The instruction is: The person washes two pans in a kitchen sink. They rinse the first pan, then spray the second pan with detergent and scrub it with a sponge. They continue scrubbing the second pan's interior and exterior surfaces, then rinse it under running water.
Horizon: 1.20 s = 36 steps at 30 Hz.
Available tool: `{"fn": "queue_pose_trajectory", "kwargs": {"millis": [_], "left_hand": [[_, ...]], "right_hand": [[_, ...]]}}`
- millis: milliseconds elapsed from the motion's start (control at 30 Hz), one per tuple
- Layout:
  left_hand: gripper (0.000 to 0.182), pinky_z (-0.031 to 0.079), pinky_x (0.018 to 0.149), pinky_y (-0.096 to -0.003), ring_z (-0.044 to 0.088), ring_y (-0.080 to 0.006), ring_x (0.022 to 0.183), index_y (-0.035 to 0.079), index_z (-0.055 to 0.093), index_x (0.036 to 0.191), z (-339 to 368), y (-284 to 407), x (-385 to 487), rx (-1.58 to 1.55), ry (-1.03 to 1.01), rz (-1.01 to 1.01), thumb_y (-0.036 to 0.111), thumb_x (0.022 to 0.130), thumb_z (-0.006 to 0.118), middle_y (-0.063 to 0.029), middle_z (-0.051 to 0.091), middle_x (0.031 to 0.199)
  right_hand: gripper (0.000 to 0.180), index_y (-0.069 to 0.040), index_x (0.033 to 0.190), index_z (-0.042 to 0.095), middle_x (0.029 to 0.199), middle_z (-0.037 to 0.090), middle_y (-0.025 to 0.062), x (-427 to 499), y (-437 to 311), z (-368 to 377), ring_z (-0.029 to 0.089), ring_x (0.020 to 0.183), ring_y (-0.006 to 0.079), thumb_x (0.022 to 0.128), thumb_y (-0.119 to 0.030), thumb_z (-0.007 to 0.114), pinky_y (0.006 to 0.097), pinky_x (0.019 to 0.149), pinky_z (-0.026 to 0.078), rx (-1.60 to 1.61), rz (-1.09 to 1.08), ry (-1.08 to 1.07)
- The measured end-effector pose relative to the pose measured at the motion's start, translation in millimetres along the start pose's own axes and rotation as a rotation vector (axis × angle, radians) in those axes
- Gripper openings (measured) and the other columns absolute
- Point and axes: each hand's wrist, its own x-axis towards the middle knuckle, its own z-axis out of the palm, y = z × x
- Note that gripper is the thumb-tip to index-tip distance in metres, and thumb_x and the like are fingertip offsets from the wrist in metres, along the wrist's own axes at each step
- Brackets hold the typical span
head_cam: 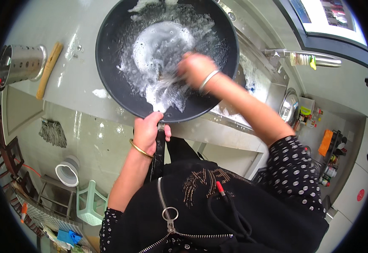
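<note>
A large black wok [114,85] tilts over the counter edge beside the sink, its inside coated with white soap suds [161,41]. My left hand [146,131] holds the wok where its black handle [159,148] meets the rim, thumb lying at the rim. Over the suds, inside the wok, my right hand [199,68] is blurred by motion. Its fingers are closed around a scrubber [169,79] with pale, bristle-like strands. The scrubber is too blurred and covered to tell its exact kind.
Right of the wok lies a steel sink [259,83] with suds, below a tap [277,55]. A rolling pin [49,71] and a perforated steel utensil holder [22,63] are on the counter at left. A mop head [52,132], bucket [67,172] and green stool [90,202] stand behind.
</note>
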Motion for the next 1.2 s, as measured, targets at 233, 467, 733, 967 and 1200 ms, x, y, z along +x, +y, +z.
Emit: {"fn": "queue_pose_trajectory", "kwargs": {"millis": [233,467,733,967,1200], "left_hand": [[0.017,0.047,0.04,-0.0356,0.056,-0.0247,0.042,-0.005,0.062,0.084,0,3,-2,0.009,-0.046,0.04,0.008,0.092,0.055,-0.0157,0.059,0.058],[0.018,0.048,0.04,-0.0359,0.056,-0.0241,0.043,-0.005,0.062,0.081,3,6,0,0.016,-0.024,0.01,0.009,0.092,0.056,-0.0156,0.06,0.058],[0.009,0.047,0.037,-0.0356,0.06,-0.0233,0.045,-0.005,0.059,0.085,-1,8,0,-0.025,-0.023,-0.044,0.002,0.09,0.055,-0.013,0.061,0.069],[0.019,0.047,0.039,-0.0355,0.054,-0.0248,0.04,-0.004,0.062,0.08,4,8,-1,0.059,0.001,-0.024,0.008,0.092,0.054,-0.0156,0.06,0.055],[0.019,0.047,0.04,-0.0351,0.055,-0.024,0.042,-0.003,0.061,0.081,4,12,1,0.083,-0.038,-0.035,0.009,0.094,0.054,-0.0149,0.059,0.056]], "right_hand": [[0.008,-0.013,0.08,0.072,0.092,0.067,0.0131,7,-35,13,0.068,0.086,0.0332,0.073,-0.014,0.068,0.0423,0.079,0.056,0.073,-0.101,0.153],[0.004,-0.012,0.078,0.071,0.088,0.067,0.0121,45,15,-15,0.068,0.084,0.0336,0.078,-0.015,0.069,0.0424,0.076,0.056,-0.089,0.192,0.405],[0.007,-0.014,0.083,0.075,0.091,0.069,0.0092,50,29,-10,0.068,0.091,0.0299,0.08,-0.017,0.068,0.0414,0.081,0.056,-0.034,0.282,0.319],[0.003,-0.012,0.081,0.067,0.092,0.063,0.0087,67,-43,45,0.061,0.091,0.0285,0.079,-0.011,0.065,0.0393,0.079,0.055,-0.023,-0.41,0.385],[0.008,-0.012,0.086,0.068,0.093,0.064,0.0101,139,2,9,0.064,0.09,0.0333,0.082,-0.017,0.072,0.045,0.079,0.053,0.221,0.187,0.836]]}}
